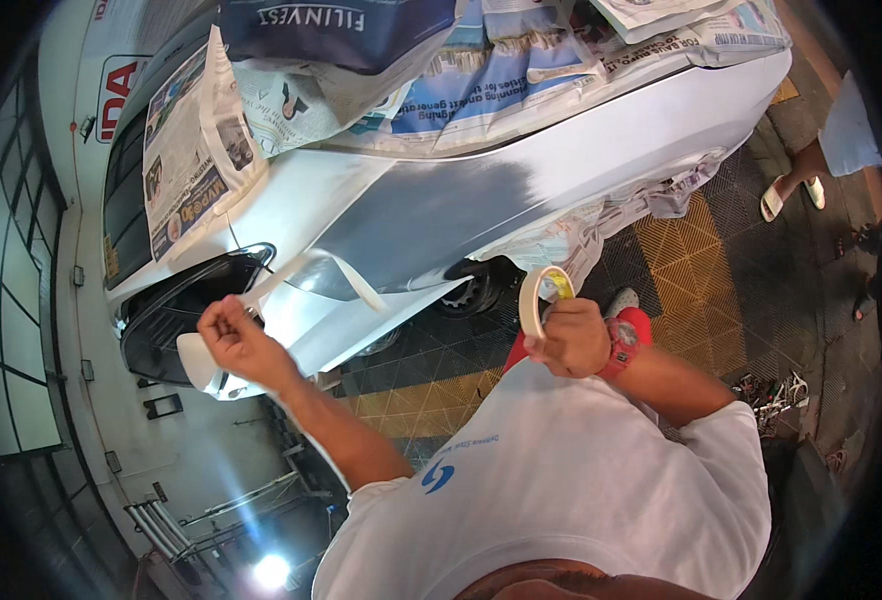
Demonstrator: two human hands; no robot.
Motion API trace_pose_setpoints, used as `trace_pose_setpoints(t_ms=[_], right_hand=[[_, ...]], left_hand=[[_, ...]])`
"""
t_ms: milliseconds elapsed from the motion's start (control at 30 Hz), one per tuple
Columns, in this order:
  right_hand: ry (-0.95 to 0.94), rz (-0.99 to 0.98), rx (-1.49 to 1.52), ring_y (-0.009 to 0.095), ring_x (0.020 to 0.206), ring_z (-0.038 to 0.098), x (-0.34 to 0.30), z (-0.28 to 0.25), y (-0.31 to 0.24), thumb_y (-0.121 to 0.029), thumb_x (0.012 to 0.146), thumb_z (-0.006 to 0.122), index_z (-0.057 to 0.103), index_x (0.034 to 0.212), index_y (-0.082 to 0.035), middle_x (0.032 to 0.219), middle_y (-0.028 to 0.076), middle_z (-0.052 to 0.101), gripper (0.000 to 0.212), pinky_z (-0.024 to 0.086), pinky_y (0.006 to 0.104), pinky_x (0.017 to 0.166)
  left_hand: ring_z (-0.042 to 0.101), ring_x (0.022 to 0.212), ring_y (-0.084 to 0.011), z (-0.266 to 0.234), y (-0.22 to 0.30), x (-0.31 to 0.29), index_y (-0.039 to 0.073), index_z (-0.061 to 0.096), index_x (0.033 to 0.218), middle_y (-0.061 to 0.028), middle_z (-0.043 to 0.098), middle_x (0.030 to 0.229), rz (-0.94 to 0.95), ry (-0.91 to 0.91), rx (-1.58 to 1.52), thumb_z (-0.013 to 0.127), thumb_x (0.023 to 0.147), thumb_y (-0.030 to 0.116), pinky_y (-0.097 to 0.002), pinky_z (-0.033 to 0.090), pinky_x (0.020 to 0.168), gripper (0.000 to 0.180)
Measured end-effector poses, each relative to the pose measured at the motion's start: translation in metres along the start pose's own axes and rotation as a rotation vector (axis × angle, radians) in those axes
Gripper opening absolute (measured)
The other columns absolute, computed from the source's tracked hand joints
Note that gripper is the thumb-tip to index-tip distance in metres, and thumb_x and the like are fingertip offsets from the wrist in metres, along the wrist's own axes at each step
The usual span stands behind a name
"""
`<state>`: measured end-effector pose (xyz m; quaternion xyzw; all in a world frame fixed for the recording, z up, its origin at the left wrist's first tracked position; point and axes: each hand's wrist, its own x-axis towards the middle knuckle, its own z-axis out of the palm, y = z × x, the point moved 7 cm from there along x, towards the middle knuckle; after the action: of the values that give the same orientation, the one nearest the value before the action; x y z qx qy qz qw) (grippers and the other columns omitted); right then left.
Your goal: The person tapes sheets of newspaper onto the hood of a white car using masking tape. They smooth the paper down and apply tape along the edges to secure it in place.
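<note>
while right hand [573, 338] grips tape roll [541, 300], left hand [233, 338] pinches its strip [346, 275].

- Roll of masking tape [539, 300]: a cream-coloured ring with a yellowish inner core, standing on edge, just beside the car's front wheel arch in the picture.
- Strip of tape [333, 268]: a thin pale band pulled loose, stretching across the silver car [441, 205] fender near the headlight opening, sagging slightly.
</note>
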<state>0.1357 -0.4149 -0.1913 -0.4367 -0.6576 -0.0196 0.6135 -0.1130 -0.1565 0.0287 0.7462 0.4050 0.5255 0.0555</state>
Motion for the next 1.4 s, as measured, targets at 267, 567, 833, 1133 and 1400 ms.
trace_pose_setpoints(t_ms=[267, 567, 833, 1133, 1400], right_hand=[[0.191, 0.413, 0.463, 0.034, 0.092, 0.072, 0.086, -0.013, 0.016, -0.03, 0.094, 0.09, 0.067, 0.145, -0.011, 0.112, 0.015, 0.077, 0.059, 0.056, 0.0419, 0.076], [0.182, 0.527, 0.402, 0.036, 0.097, 0.072, 0.123, 0.032, 0.041, -0.016, 0.1, 0.081, 0.078, 0.128, -0.008, 0.11, 0.014, 0.08, 0.029, 0.056, 0.0447, 0.087], [0.293, 0.378, -0.199, 0.04, 0.095, 0.067, 0.171, 0.041, 0.088, -0.004, 0.094, 0.075, 0.072, 0.113, -0.008, 0.1, 0.016, 0.072, 0.02, 0.053, 0.0502, 0.082], [0.364, 0.4, -0.279, 0.039, 0.106, 0.066, 0.196, 0.087, 0.118, -0.003, 0.087, 0.077, 0.082, 0.114, -0.008, 0.102, 0.017, 0.071, 0.028, 0.051, 0.0512, 0.091], [0.39, 0.433, -0.295, 0.036, 0.103, 0.063, 0.205, 0.094, 0.123, -0.002, 0.085, 0.069, 0.085, 0.107, -0.005, 0.099, 0.016, 0.072, 0.027, 0.049, 0.0481, 0.091]], left_hand=[[0.072, 0.086, -0.0189, 0.039, 0.095, -0.064, 0.001, 0.072, 0.101, -0.0112, 0.075, 0.092, -0.142, -0.879, -0.389, 0.093, 0.082, -0.008, -0.0311, 0.056, 0.078, 0.029], [0.069, 0.09, -0.0117, 0.077, 0.053, -0.006, 0.003, 0.053, 0.141, -0.0092, 0.076, 0.097, -0.159, -0.514, -0.486, 0.085, 0.099, 0.002, -0.0268, 0.054, 0.082, 0.053], [0.071, 0.104, -0.0176, 0.143, -0.013, 0.034, 0.007, 0.076, 0.11, -0.0044, 0.079, 0.114, 0.104, -0.429, 0.016, 0.069, 0.108, 0.008, -0.032, 0.054, 0.085, 0.008], [0.061, 0.127, -0.0358, 0.169, -0.035, 0.041, 0.002, 0.075, 0.136, -0.0134, 0.073, 0.139, 0.486, -0.377, 0.205, 0.055, 0.106, 0.0, -0.0454, 0.048, 0.11, 0.037], [0.058, 0.125, -0.0389, 0.178, -0.048, 0.053, 0.0, 0.074, 0.131, -0.0152, 0.073, 0.134, 0.504, -0.362, 0.266, 0.053, 0.107, 0.003, -0.049, 0.044, 0.112, 0.033]])
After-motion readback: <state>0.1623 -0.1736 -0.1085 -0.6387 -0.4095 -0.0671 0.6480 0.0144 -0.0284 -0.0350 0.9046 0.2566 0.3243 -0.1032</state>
